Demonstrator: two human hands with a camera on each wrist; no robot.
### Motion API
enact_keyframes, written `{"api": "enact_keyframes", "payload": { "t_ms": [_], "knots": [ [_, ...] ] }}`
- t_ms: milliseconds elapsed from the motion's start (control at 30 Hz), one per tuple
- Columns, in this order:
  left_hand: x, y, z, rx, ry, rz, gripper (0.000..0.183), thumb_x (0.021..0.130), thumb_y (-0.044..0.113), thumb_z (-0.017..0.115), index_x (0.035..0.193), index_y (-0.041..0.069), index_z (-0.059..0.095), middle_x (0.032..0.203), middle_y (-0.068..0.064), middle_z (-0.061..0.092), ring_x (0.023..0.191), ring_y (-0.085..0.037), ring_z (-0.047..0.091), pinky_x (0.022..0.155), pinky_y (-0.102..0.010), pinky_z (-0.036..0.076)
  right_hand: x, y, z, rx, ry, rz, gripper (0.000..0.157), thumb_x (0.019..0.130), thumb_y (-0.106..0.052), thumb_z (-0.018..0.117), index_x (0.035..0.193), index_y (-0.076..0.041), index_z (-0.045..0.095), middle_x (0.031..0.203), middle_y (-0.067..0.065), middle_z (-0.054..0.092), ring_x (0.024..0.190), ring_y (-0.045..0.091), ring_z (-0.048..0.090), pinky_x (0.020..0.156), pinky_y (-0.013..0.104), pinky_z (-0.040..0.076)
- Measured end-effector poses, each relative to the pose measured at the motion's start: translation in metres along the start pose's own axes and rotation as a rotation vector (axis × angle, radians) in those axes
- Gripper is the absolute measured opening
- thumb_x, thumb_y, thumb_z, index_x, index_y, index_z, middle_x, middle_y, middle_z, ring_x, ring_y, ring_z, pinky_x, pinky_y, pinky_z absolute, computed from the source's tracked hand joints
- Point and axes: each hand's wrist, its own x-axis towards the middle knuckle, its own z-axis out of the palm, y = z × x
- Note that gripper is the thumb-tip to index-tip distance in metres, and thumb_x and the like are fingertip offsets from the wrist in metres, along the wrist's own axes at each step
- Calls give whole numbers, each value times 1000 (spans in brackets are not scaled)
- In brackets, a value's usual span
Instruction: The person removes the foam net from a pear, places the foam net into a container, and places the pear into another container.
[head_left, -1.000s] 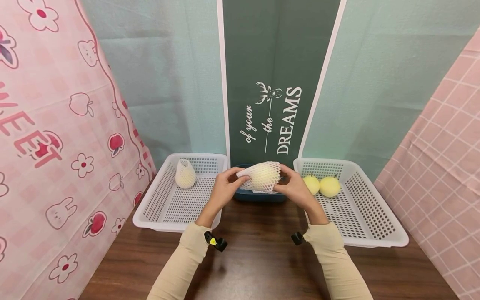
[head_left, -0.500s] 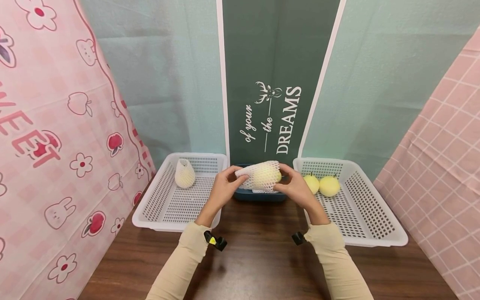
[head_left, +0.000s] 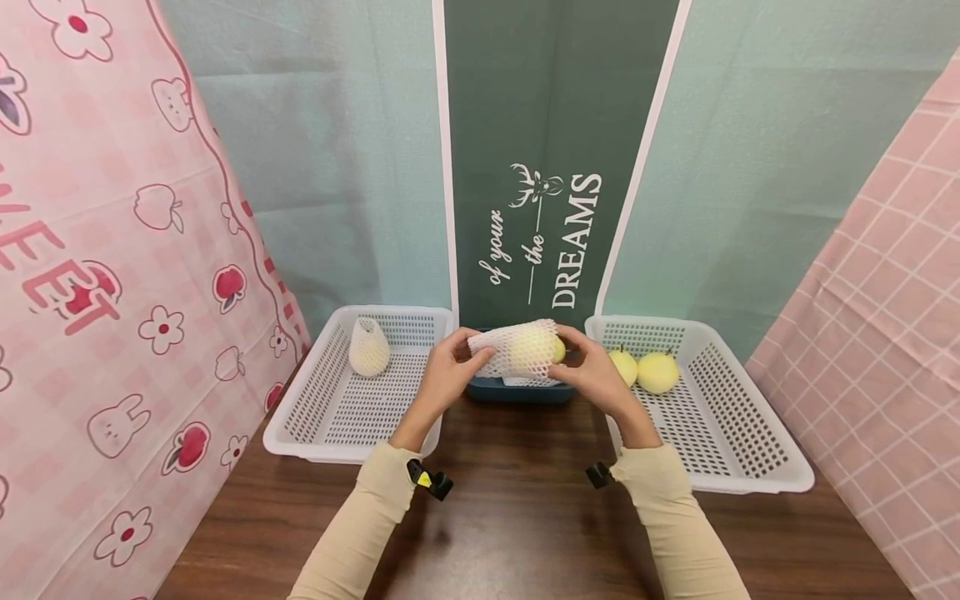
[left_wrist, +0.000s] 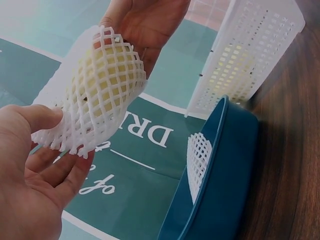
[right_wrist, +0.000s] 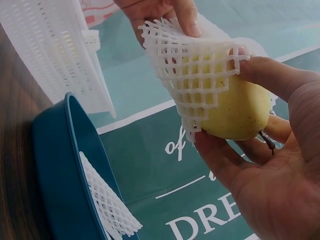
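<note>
A yellow pear [right_wrist: 242,110] lies sideways, partly inside a white foam net [head_left: 506,354], held up above the dark blue bin [head_left: 517,392]. Its stem end sticks out on the right in the head view, with the brown stem showing in the right wrist view. My left hand [head_left: 444,371] pinches the narrow left end of the foam net between thumb and fingers. At the other end, my right hand [head_left: 600,375] grips the pear, thumb and fingertips on the net's open edge. More white foam netting [left_wrist: 199,162] lies in the blue bin.
On the left, a white perforated basket [head_left: 345,450] holds one pear in a foam net [head_left: 370,348]. A second white basket [head_left: 738,483] on the right holds two bare pears [head_left: 657,372]. Both stand on a brown wooden table [head_left: 517,517], with fabric hanging behind.
The foam net has slid leftward off the pear's stem end, so more of the bare yellow skin shows beside my right hand. Both hands have stayed nearly in place.
</note>
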Motion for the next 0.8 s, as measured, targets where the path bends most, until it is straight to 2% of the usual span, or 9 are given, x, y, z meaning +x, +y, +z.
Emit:
{"api": "enact_keyframes", "payload": {
  "t_ms": [367, 567, 800],
  "knots": [
    [1, -1, 1, -33, 8, 6, 19, 99, 16, 78, 114, 7, 71, 113, -15, 77, 93, -18, 68, 80, -23, 57, 0, 1, -4, 37, -6, 11, 70, 93, -1, 77, 157, -2, 49, 151, 26, 56, 128, 34, 62, 93, 19, 54],
    [3, -2, 2, -43, 9, 3, 19, 98, 16, 78, 114, 7, 71, 114, -15, 77, 95, -18, 69, 82, -25, 58, 0, 1, -7, 22, 7, 3, 68, 92, -2, 79, 154, 0, 51, 148, 26, 58, 127, 37, 61, 95, 18, 52],
    [6, -1, 3, -41, 8, 5, 20, 98, 16, 79, 114, 8, 71, 115, -15, 77, 96, -20, 70, 83, -28, 60, 1, 3, -10, 11, 18, -1, 68, 92, -2, 80, 154, -1, 53, 148, 25, 59, 124, 34, 63, 92, 18, 53]
  ]
}}
